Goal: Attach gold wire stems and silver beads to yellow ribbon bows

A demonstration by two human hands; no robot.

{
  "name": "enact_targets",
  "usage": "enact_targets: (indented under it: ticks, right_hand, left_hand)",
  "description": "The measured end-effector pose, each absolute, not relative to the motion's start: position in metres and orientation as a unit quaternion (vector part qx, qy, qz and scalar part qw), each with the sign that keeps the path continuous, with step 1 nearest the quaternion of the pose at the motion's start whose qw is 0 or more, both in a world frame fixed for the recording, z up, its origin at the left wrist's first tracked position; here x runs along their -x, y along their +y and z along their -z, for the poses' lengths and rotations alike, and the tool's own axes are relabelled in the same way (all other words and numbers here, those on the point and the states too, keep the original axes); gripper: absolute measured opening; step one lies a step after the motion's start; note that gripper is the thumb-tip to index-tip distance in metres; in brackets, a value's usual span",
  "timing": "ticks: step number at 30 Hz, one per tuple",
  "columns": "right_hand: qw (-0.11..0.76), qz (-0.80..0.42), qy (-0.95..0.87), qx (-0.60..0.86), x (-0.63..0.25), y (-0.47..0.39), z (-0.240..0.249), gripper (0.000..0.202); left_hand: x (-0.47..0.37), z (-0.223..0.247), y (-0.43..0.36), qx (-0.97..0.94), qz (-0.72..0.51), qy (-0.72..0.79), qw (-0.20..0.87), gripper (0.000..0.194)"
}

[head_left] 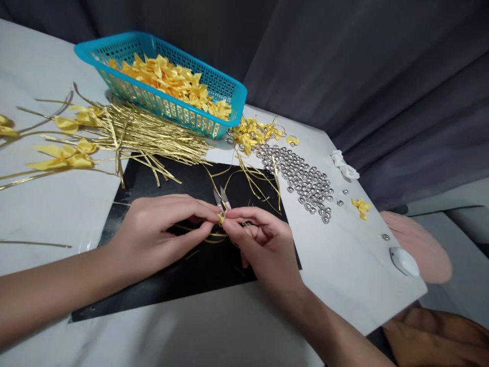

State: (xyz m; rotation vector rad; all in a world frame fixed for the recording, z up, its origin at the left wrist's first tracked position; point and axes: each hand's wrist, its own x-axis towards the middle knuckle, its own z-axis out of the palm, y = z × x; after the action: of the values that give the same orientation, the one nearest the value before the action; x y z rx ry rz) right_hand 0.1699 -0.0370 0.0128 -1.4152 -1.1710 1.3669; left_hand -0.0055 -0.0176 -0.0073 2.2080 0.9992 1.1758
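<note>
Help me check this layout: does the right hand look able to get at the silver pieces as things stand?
Probably yes: the silver pieces lie mostly uncovered beyond the right hand, with only thin gold ties between. Its grip on the small yellow piece would likely have to open first.

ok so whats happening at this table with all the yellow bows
A person's left hand and right hand meet over a black mat, their fingertips pinching a small yellow bow with gold cord at it. The scissors lie just beyond the fingers, blades partly open. Behind the hands, many gold cords lie in a heap beside a blue basket of yellow bows, and small silvery pieces are spread over the white table.
</note>
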Motion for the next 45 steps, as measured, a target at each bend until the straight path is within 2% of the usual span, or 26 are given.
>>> enact_targets:
  ticks: [6, 10, 13, 18, 21, 29, 35, 40, 45]
  right_hand:
    - [0.381, -0.562, -0.448, 0.582, -0.172, -0.033, -0.016, 0.019]
    - [0.364, -0.564, -0.457, 0.583, -0.177, -0.03, -0.021, 0.015]
    - [0.346, -0.56, -0.482, 0.579, -0.179, -0.028, -0.022, 0.014]
    - [0.328, -0.555, -0.499, 0.579, -0.18, -0.026, -0.023, 0.014]
    - [0.328, -0.554, -0.497, 0.582, -0.18, -0.026, -0.023, 0.015]
    - [0.323, -0.56, -0.505, 0.573, -0.18, -0.027, -0.025, 0.011]
    - [0.327, -0.55, -0.497, 0.586, -0.177, -0.028, -0.024, 0.007]
    - [0.333, -0.543, -0.518, 0.571, -0.178, -0.03, -0.024, 0.007]
    - [0.35, -0.465, -0.625, 0.52, -0.183, -0.034, -0.017, 0.008]
  left_hand:
    - [0.004, 0.009, -0.017, -0.791, -0.433, 0.369, 0.227, 0.008]
    - [0.002, 0.006, -0.016, -0.774, -0.416, 0.395, 0.268, 0.007]
    - [0.002, 0.004, -0.016, -0.742, -0.398, 0.411, 0.349, 0.006]
    - [-0.003, 0.001, -0.01, -0.636, -0.356, 0.406, 0.551, 0.011]
    - [-0.006, -0.002, -0.006, -0.6, -0.326, 0.414, 0.602, 0.01]
    - [-0.006, -0.006, -0.004, -0.577, -0.336, 0.434, 0.605, 0.007]
    - [-0.002, 0.003, -0.007, -0.577, -0.314, 0.405, 0.636, 0.016]
    - [-0.002, 0.003, -0.007, -0.592, -0.322, 0.41, 0.614, 0.01]
    - [-0.002, -0.002, -0.005, -0.593, -0.317, 0.421, 0.609, 0.007]
